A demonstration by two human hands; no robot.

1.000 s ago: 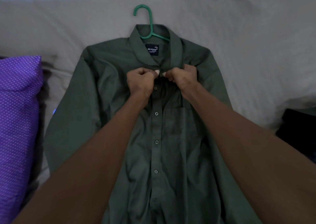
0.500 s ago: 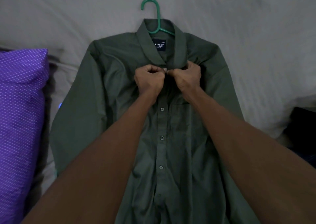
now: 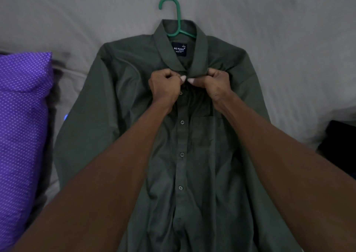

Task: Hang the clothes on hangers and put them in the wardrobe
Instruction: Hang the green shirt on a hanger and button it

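Observation:
A dark green button-up shirt (image 3: 119,101) lies flat, front up, on a beige bed sheet (image 3: 289,49). A green plastic hanger (image 3: 178,16) sits inside the shirt; only its hook and neck show above the collar. My left hand (image 3: 165,88) pinches the left edge of the placket just below the collar. My right hand (image 3: 215,84) pinches the right edge at the same height, thumbs nearly touching. The buttons lower down the front look fastened. A dark label sits inside the collar.
A purple pillow with white dots (image 3: 21,126) lies along the left side. A dark garment (image 3: 339,145) lies at the right edge of the bed. Bare sheet stretches above and to the right of the shirt.
Both hands stay pinched at the collar opening, shifting slightly apart and up. The camera view has drifted a little, so the shirt sits more to the right.

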